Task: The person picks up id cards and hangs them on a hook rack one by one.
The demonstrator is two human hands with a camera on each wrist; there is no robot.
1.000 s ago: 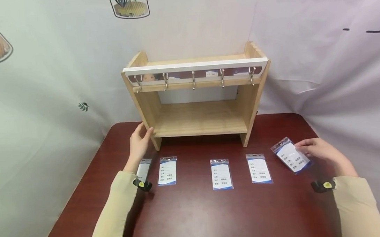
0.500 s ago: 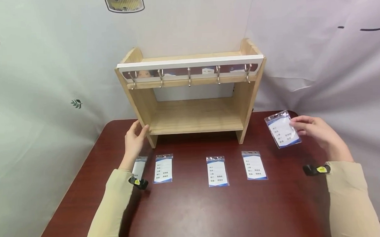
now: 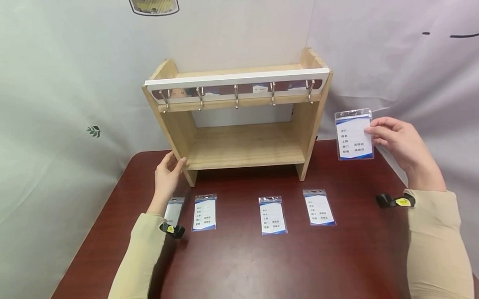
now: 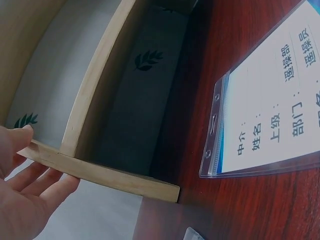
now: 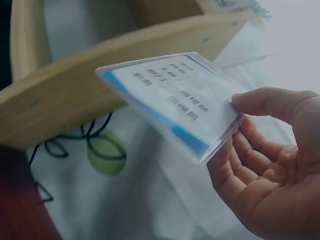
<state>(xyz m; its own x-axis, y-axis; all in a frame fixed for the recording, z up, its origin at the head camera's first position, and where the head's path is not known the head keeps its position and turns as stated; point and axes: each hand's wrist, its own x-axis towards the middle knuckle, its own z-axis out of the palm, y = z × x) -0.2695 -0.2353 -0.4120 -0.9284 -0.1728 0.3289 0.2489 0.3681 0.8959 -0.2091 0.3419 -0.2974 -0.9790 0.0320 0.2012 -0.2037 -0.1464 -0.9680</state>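
My right hand (image 3: 399,139) pinches a clear plastic badge holder (image 3: 354,139) by its right edge, thumb on the printed face. The badge hangs upright in the air, right of a wooden shelf rack (image 3: 244,160). In the right wrist view the same badge (image 5: 165,95) slants past the rack's side panel (image 5: 140,45). My left hand (image 3: 167,176) grips the rack's left side panel low down; in the left wrist view the thumb (image 4: 20,137) lies inside and the fingers outside. Along the rack's front runs a white rail with several double metal hooks (image 3: 236,97).
Several more badge holders lie face up on the dark red table (image 3: 267,271) before the rack: one at the right (image 3: 319,208), one in the middle (image 3: 272,216), and one at the left (image 3: 204,212). Another badge (image 3: 173,211) is partly behind my left forearm. A pale printed cloth (image 3: 63,85) hangs behind.
My right hand has lifted the badge off the table, raising it and turning it from slanted to upright. The left hand keeps its grip on the rack; the head view has shifted slightly.
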